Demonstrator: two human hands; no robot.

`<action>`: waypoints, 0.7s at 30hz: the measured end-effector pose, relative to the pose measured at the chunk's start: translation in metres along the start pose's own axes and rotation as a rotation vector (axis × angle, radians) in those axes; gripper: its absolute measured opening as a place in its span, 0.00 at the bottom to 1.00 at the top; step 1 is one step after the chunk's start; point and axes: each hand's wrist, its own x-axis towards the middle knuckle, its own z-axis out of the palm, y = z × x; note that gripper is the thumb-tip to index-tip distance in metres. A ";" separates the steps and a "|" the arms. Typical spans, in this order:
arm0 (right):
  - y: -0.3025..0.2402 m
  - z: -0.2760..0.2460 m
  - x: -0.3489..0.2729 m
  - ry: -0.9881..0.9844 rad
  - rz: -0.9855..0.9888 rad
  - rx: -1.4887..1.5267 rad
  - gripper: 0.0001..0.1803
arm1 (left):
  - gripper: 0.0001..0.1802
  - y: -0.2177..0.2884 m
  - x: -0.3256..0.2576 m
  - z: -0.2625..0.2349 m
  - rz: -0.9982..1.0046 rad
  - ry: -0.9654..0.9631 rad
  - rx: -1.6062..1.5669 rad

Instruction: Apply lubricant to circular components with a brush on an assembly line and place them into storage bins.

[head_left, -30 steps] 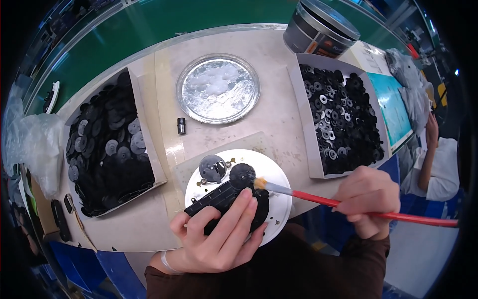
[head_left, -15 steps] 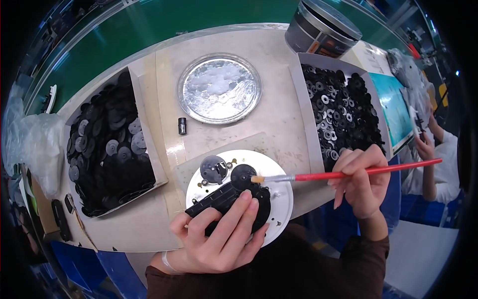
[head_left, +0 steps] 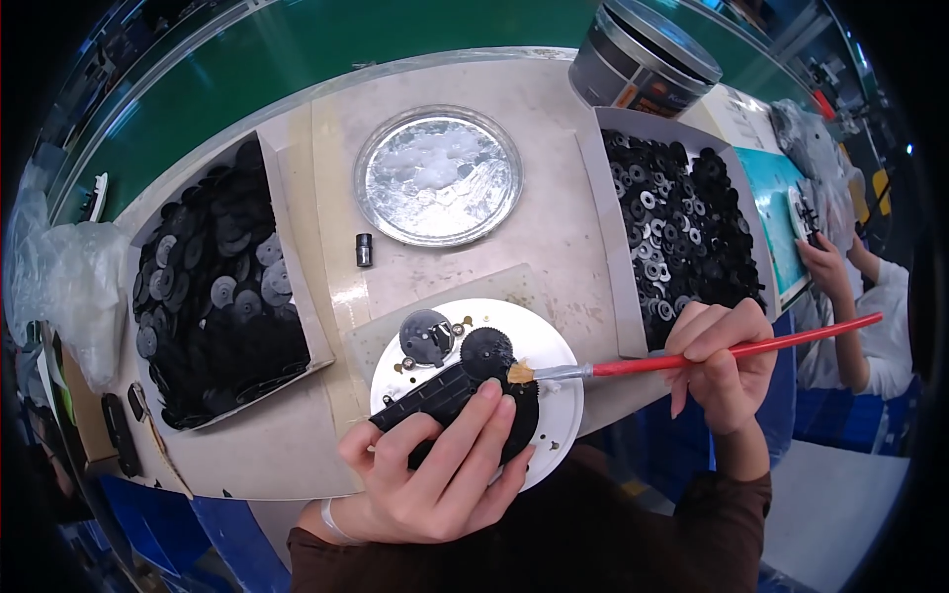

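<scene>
My right hand (head_left: 727,364) pinches a red-handled paintbrush (head_left: 633,366). Its bristles are splayed against the black gears at the right of a black plastic housing (head_left: 435,397). That housing sits on a round white base (head_left: 561,395), beside a small dark round part (head_left: 426,337) and a toothed black gear (head_left: 486,353). My left hand (head_left: 445,469) grips the housing and base from the near side, fingertips lying on the black plastic; its thumb is hidden. Under the base's far side lies a flat translucent sheet (head_left: 509,287).
At the left is a box (head_left: 318,331) of black gear discs, at the right a box (head_left: 615,227) of small gears and rings. A metal lid (head_left: 509,212) with whitish grease and a short black cylinder (head_left: 365,250) lie between them; a can (head_left: 633,69) stands behind. A person (head_left: 870,326) works at far right.
The brush tip has moved slightly right and down, from the toothed gear toward the gears below it, and its bristles have spread. My left hand stays put. The other person's hands have shifted.
</scene>
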 end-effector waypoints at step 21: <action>0.014 -0.008 0.055 0.173 0.244 -0.132 0.14 | 0.18 -0.004 -0.003 0.004 0.018 0.073 -0.138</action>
